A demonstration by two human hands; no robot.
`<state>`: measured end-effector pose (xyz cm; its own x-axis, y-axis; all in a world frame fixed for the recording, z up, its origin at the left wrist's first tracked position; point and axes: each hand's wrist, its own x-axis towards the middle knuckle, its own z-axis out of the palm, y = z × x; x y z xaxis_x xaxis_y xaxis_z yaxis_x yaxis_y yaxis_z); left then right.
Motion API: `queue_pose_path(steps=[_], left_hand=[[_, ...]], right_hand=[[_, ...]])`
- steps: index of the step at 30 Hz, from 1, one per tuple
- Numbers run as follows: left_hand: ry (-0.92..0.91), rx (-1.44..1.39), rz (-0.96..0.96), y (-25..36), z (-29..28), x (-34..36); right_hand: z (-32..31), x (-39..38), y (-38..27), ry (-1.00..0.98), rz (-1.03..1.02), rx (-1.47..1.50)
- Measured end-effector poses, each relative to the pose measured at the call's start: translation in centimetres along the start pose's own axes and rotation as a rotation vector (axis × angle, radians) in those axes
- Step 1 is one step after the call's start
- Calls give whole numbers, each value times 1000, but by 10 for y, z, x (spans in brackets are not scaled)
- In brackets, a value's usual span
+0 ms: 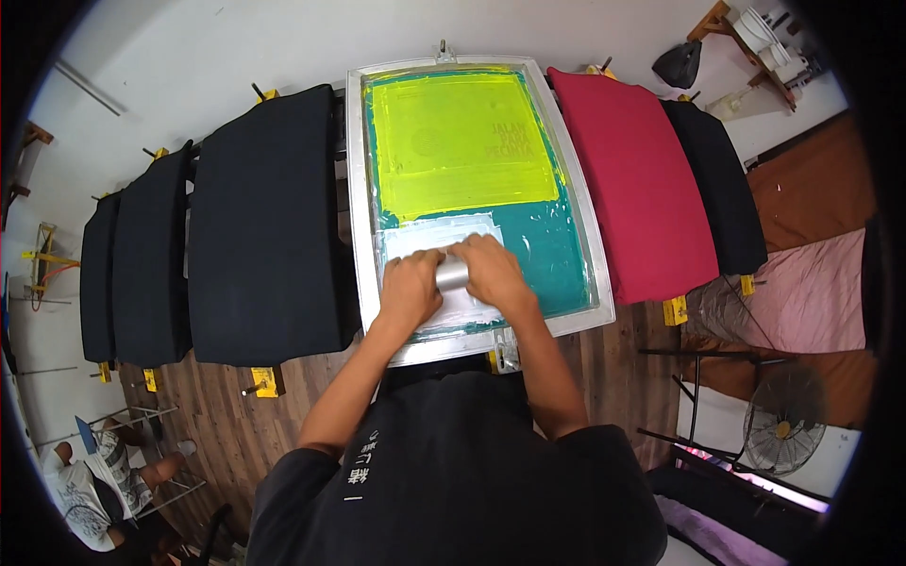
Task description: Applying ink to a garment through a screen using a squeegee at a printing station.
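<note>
A screen printing screen in a pale metal frame (599, 264) lies in front of me, with a bright yellow-green rectangle (444, 113) on its upper part, teal mesh (552, 250) below and a white ink patch (401, 241) at lower left. Both my hands are closed on a silver squeegee (452, 274) over the white patch: my left hand (412, 283) at its left end, my right hand (486, 272) at its right. The squeegee's blade is hidden.
Black fabric-covered platens (260, 226) extend leftward. A red platen (632, 189) and another black one (717, 184) are at right. A wire fan (783, 424) stands lower right, below brown cloths (793, 198). Another person (104, 491) sits at lower left. A wall shelf (764, 57) hangs upper right.
</note>
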<state>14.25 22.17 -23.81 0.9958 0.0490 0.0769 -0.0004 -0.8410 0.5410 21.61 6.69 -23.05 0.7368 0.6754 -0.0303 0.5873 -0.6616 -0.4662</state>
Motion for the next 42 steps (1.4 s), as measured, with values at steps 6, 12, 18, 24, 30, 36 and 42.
queue_pose_path(steps=[6,12,18,24,30,36,42], left_hand=[[-144,-1,22,24,-1,-72],[-433,22,-81,30,-31,-49],[-125,1,-107,-7,-24,9],[40,-39,7,-9,7,-32],[-44,-5,56,23,-6,-83],[-252,-44,25,17,-30,-44],[-25,-55,-14,-5,-16,7]], right_hand=[[4,-77,-29,-20,17,48],[-25,-51,-34,-292,30,3],[-19,21,-20,-146,-15,-87],[11,-19,-20,68,-62,-6],[4,-81,-37,-101,12,73],[-23,-39,-31,-267,-18,24],[-21,18,-14,-117,-19,-97]])
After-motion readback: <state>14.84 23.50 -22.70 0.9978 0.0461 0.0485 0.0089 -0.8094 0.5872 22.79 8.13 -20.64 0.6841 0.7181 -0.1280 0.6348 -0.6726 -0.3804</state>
